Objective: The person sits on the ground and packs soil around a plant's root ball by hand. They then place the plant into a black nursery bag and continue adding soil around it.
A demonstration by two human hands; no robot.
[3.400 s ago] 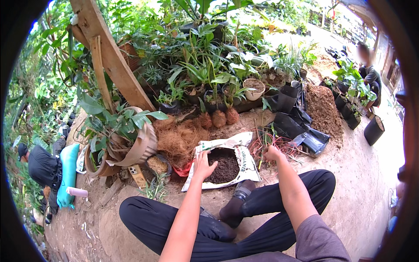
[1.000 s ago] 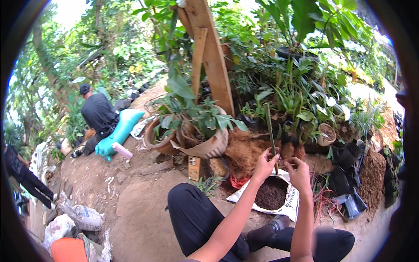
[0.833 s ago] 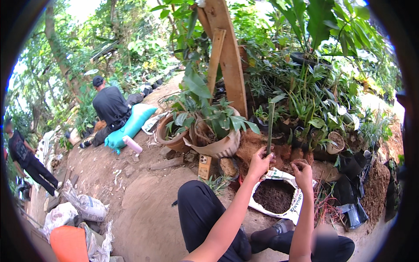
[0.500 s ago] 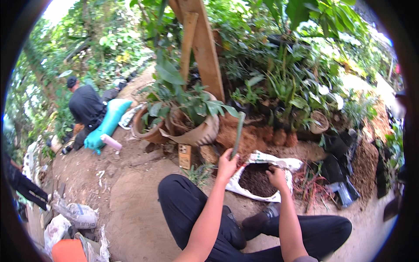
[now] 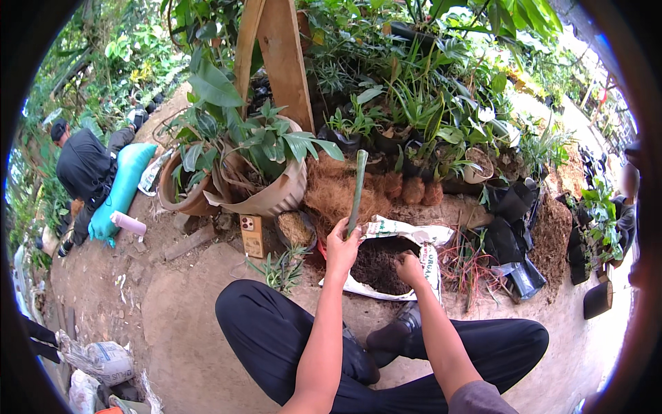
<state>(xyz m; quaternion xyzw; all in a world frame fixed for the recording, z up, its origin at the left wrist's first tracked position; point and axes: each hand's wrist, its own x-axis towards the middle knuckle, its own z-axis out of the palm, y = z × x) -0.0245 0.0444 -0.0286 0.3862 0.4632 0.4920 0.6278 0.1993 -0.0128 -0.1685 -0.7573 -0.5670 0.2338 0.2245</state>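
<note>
My left hand (image 5: 343,247) grips a green stem (image 5: 356,191) upright; my right hand (image 5: 409,269), closed, digs in the soil bag (image 5: 407,231).

We've got bare dirt (image 5: 172,310) open on our left; ahead, the soil sack (image 5: 386,265) sits close, hemmed by the coir pile (image 5: 334,193) and big leaning pot (image 5: 265,193) beyond, black bags (image 5: 507,234) crowding the right.

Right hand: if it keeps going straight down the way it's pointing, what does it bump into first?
Most likely the dark soil in the open white sack. The right hand already sits low over it, fingers pointing down; whether they touch is unclear.
</note>
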